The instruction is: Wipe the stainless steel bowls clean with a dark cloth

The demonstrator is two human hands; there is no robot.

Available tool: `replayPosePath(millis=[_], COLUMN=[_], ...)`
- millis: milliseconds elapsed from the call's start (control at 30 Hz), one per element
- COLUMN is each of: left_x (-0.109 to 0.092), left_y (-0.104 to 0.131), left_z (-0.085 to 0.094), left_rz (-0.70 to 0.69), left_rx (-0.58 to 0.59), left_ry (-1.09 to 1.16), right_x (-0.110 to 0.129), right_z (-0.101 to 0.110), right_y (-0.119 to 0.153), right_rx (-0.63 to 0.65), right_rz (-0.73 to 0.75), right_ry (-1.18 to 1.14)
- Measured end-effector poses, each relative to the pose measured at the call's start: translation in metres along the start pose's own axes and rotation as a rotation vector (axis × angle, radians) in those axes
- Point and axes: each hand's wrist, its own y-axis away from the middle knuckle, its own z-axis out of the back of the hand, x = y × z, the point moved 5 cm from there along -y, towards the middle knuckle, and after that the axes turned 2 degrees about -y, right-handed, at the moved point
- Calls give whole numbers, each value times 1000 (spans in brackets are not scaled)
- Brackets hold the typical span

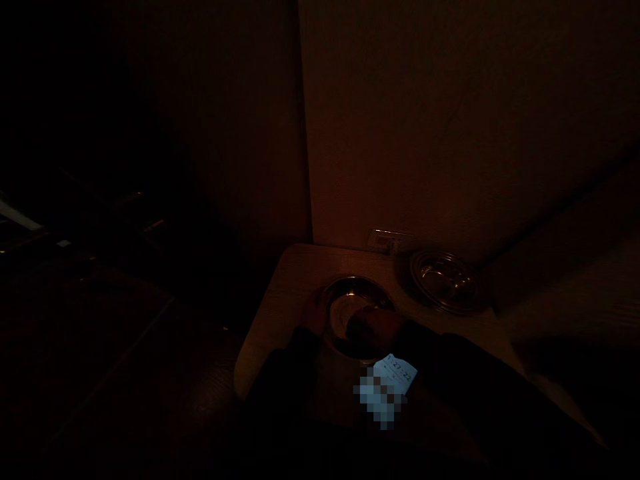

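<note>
A round, shiny metal bowl stands on a light wooden tabletop in very dim light. My left hand grips its left rim, though the fingers are mostly lost in shadow. Over the right side of the bowl, my right hand reaches inside with its fingers curled. A dark shape lies under those fingers; it is too dark to tell what it is. Both forearms are in dark sleeves.
Against the wall at the back right rests a second round metal dish, tilted. A wall outlet is just above the table's back edge. A lit screen, partly blurred out, glows near me. Dark floor lies to the left.
</note>
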Motion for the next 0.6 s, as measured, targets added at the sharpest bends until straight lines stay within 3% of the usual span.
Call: replayPosePath(millis=[267,433,600], left_x=[-3,1,6], left_y=[3,1,-1], left_z=[0,1,-1], left_rz=[-20,-41,-63], left_rx=[3,-20,-18], left_ry=[12,28,37], right_x=[-10,-19,-27], right_z=[39,34,34], right_y=[-1,-1,-2], right_rx=[-311,-347,-345], right_rz=[95,107,69], right_ry=[-363,-441,-375])
